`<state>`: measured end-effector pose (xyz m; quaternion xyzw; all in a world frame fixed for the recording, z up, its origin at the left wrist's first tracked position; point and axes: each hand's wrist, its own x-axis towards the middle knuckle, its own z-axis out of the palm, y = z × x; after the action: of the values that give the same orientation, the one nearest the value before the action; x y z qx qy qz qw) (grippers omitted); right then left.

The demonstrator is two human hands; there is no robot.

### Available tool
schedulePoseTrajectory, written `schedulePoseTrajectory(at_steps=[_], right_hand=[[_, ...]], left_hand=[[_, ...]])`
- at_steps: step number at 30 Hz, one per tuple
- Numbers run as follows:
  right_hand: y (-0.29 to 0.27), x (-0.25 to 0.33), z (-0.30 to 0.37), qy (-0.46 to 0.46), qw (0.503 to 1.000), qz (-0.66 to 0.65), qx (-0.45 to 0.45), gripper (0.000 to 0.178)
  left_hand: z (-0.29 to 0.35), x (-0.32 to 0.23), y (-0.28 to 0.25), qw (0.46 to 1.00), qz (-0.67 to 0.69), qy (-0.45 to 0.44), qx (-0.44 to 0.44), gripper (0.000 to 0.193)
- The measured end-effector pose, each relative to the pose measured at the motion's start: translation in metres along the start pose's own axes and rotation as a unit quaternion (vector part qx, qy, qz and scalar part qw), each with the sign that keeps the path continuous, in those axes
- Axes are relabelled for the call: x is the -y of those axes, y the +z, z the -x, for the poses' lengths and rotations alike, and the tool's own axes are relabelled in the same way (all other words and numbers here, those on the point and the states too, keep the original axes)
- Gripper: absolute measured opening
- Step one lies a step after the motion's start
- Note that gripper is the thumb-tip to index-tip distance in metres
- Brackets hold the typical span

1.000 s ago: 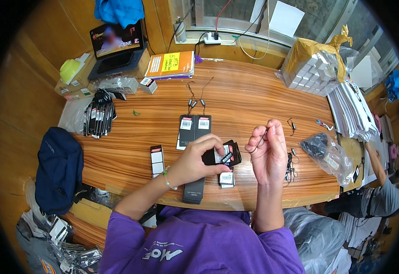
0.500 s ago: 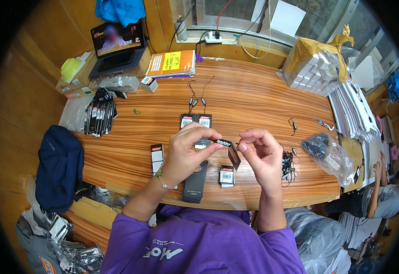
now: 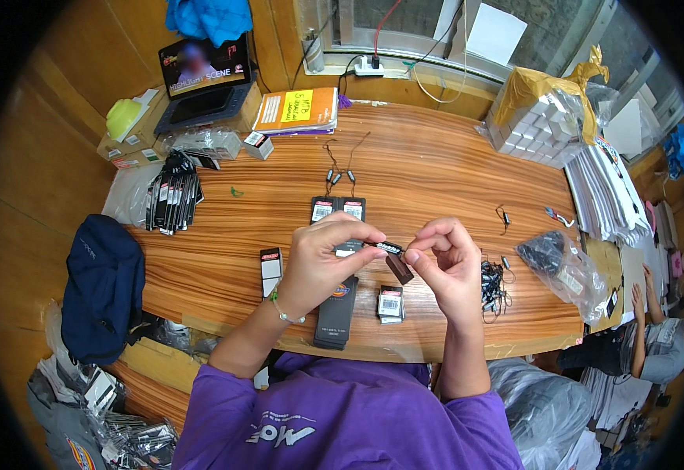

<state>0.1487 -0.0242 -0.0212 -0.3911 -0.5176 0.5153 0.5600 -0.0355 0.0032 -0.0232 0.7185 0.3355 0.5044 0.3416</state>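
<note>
Between the thumb and forefinger of my left hand is a small black folded tag with white lettering, its dark brownish flap hanging down to the right. My right hand is pinched at the tag's right end; what its fingertips hold is too small to make out. Below my left hand lies a stack of long dark grey hang tags. Two tags with strings lie just beyond my hands. A small pile of barcoded tags sits under the held tag, and a black-and-white tag lies left of my wrist.
Loose black strings and a plastic bag of black strings lie to the right. A bundle of black tags is at left, below a laptop. Wrapped white boxes and paper stacks line the far right.
My right fingertips have come in against the tag's right end, closing a small gap. The dark flap has swung and tilted. My left hand keeps its pinch.
</note>
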Motion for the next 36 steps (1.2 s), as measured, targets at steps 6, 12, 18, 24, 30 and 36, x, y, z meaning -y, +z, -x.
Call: schedulePoseTrajectory(at_steps=[6, 12, 18, 24, 30, 36], right_hand=[[0.000, -0.003, 0.003, 0.018, 1.000, -0.013, 0.004, 0.020], [-0.003, -0.003, 0.008, 0.043, 0.995, -0.039, 0.077, 0.017], [-0.006, -0.013, 0.009, 0.046, 0.986, -0.092, 0.133, 0.018], [-0.002, -0.011, 0.011, -0.051, 0.975, -0.136, 0.169, 0.018], [0.000, -0.010, 0.017, -0.004, 0.974, -0.146, 0.173, 0.017], [0.000, -0.015, 0.017, 0.020, 0.975, -0.145, 0.166, 0.018]], left_hand=[[-0.002, 0.005, -0.001, 0.999, 0.010, 0.003, 0.035, 0.015], [-0.006, -0.006, -0.014, 0.984, 0.063, -0.076, 0.145, 0.015], [-0.008, -0.008, -0.018, 0.964, 0.142, -0.102, 0.201, 0.015], [-0.003, -0.005, -0.013, 0.899, 0.319, -0.201, 0.221, 0.015], [-0.001, -0.005, -0.015, 0.907, 0.294, -0.180, 0.242, 0.015], [0.001, -0.003, -0.015, 0.913, 0.280, -0.181, 0.235, 0.014]])
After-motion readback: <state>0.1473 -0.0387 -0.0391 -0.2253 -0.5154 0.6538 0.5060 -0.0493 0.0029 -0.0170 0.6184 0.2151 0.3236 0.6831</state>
